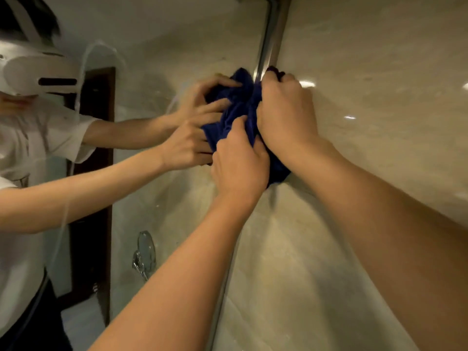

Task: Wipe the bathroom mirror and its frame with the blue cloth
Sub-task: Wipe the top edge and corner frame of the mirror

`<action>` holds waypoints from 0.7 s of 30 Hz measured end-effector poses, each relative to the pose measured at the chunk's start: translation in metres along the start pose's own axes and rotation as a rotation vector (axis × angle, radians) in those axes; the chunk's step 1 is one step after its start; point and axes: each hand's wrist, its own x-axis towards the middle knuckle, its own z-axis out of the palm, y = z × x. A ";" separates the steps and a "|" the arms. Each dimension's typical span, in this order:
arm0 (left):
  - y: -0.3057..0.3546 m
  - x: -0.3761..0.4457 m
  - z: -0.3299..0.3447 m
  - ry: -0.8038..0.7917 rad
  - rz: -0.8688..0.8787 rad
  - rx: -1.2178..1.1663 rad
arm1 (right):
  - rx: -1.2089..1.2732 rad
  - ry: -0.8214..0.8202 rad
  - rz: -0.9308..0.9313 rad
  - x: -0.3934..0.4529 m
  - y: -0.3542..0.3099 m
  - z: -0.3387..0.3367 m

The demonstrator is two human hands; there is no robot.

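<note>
**Presently: both hands on the cloth at the mirror's right frame**

Head view. The blue cloth [238,110] is bunched into a wad and pressed against the mirror frame [272,41], a metal strip that runs from the top of the picture down and slightly leftward, between the mirror [157,46] on the left and the marble wall [379,72] on the right. The frame's long axis is near vertical; the cloth covers a short stretch of it, with bare frame visible above and again below the hands.

The right hand [286,115] has its fingers curled over the upper part of the cloth and sits on the wall side of the frame. The left hand [240,163] grips the lower part, fingers dug into the folds, on the mirror side. Both hands touch the cloth and each other; neither is nearer in any useful sense.

Judgement: the coming stroke turns on the frame's line. The wad has no clear long axis of its own, so travel should follow the strip, up or down. Which direction has been covered cannot be told.

The glass reflects the arms, a white shirt and a wall fitting [144,252].
</note>
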 end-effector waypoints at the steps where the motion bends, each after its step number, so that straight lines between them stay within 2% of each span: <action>1: -0.008 -0.006 0.003 -0.004 -0.011 0.007 | -0.007 -0.010 -0.014 -0.008 0.001 0.009; 7: -0.059 -0.060 0.010 -0.072 -0.074 0.041 | 0.033 -0.121 0.001 -0.076 -0.008 0.044; 11: -0.079 -0.075 0.010 -0.103 -0.110 -0.007 | -0.023 -0.032 0.090 -0.098 -0.018 0.062; 13: -0.091 -0.090 0.009 -0.133 -0.144 0.000 | -0.055 -0.043 0.122 -0.114 -0.023 0.072; 16: -0.113 -0.116 0.004 -0.182 -0.246 -0.047 | -0.093 -0.200 0.111 -0.149 -0.031 0.074; 19: -0.130 -0.122 -0.004 -0.264 -0.295 -0.033 | -0.004 -0.462 0.096 -0.163 -0.031 0.073; 21: -0.121 -0.113 -0.015 -0.281 -0.272 -0.001 | 0.072 -0.504 0.116 -0.154 -0.026 0.063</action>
